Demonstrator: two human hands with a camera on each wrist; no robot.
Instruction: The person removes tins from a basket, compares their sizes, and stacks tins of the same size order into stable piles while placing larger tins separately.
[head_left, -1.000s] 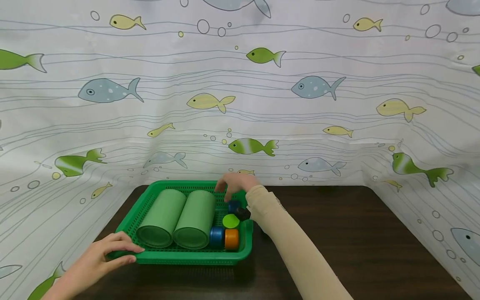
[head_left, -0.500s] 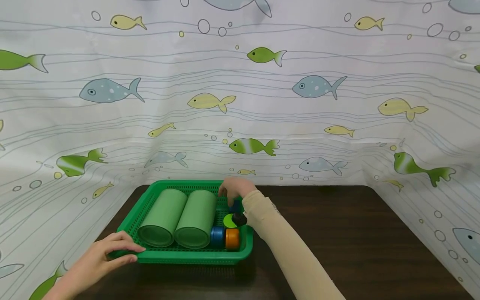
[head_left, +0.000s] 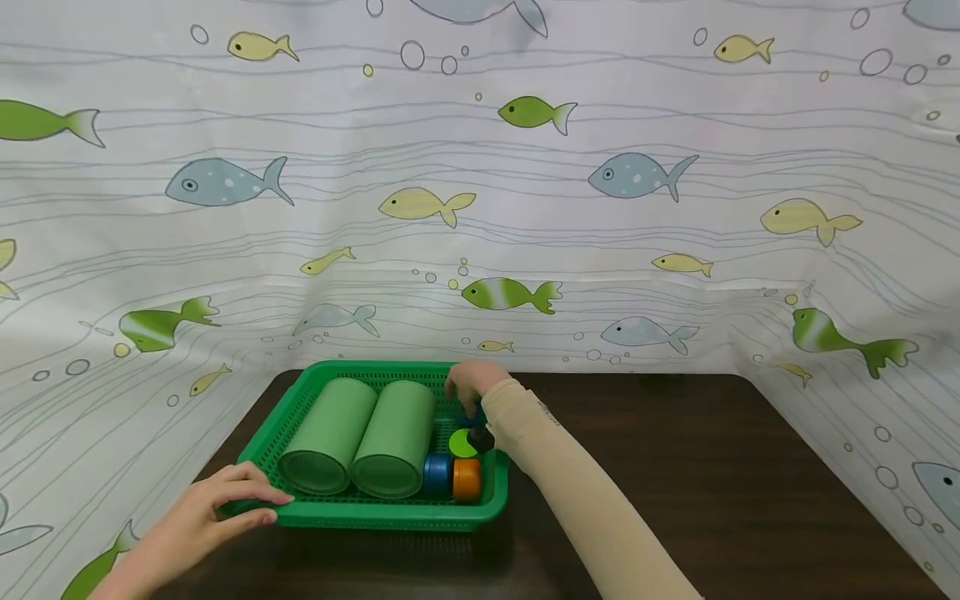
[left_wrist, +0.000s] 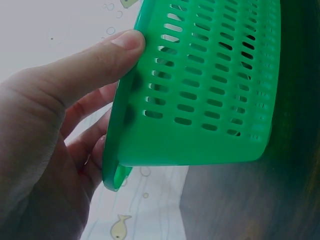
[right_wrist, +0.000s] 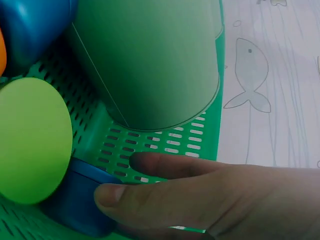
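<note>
My left hand [head_left: 213,512] holds the front left corner of the green plastic basket [head_left: 375,512]. In the left wrist view its thumb [left_wrist: 129,41] presses one side of the rim, with the fingers behind it. Inside the basket's back right part is my right hand [head_left: 476,383]. Its thumb [right_wrist: 111,195] touches a small blue jar [right_wrist: 80,205], while the index finger [right_wrist: 150,162] lies extended, apart from the jar. The lower fingers are mostly hidden. A lime-green round-topped jar [right_wrist: 32,142] sits beside that blue jar.
Two light green canisters [head_left: 330,433] lie side by side in the basket's left part. Another blue jar [head_left: 437,473] and an orange jar [head_left: 467,479] stand at the front right. A dark wooden table [head_left: 637,483] extends right of the basket; a fish-print sheet [head_left: 525,208] surrounds it.
My right hand has moved down and slightly right, onto the blue jar at the back. The left hand keeps its hold on the basket rim.
</note>
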